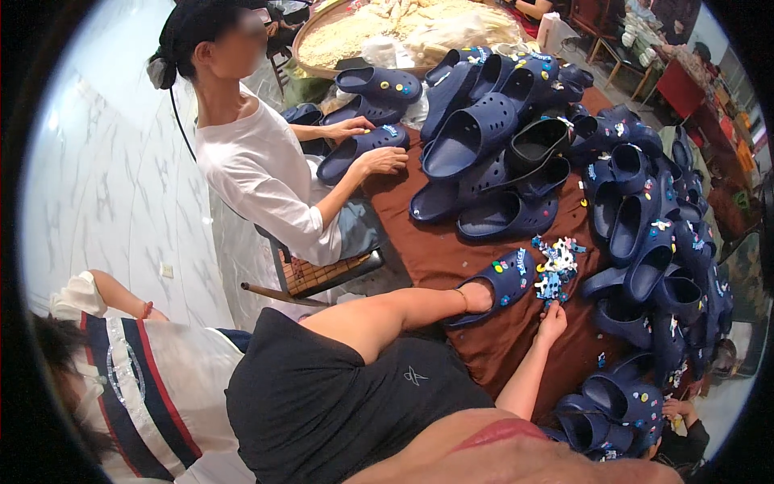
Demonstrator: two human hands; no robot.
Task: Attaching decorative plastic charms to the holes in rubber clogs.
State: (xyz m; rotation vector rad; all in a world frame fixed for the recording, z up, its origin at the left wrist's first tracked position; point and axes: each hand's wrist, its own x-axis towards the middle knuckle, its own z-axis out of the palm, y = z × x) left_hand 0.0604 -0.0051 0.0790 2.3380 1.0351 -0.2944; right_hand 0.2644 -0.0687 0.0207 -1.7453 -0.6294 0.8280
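My left hand (479, 295) is pushed into a navy clog (511, 278) on the brown cloth, its fingers hidden inside the shoe. Colourful shoe charms sit on the clog's upper. To its right lies a loose pile of blue, white and black shoe charms (556, 262). At the near edge of this pile, my right hand (552, 321) is closed, its fingertips pinched on a small blue charm.
Navy clogs (476, 137) are heaped beyond my hands, and more clogs (645, 234) pile up at the right. Across the brown cloth (419, 250), a co-worker (266, 169) handles a clog. Another person (153, 387) is close at my left. A wide basket (310, 60) stands at the back.
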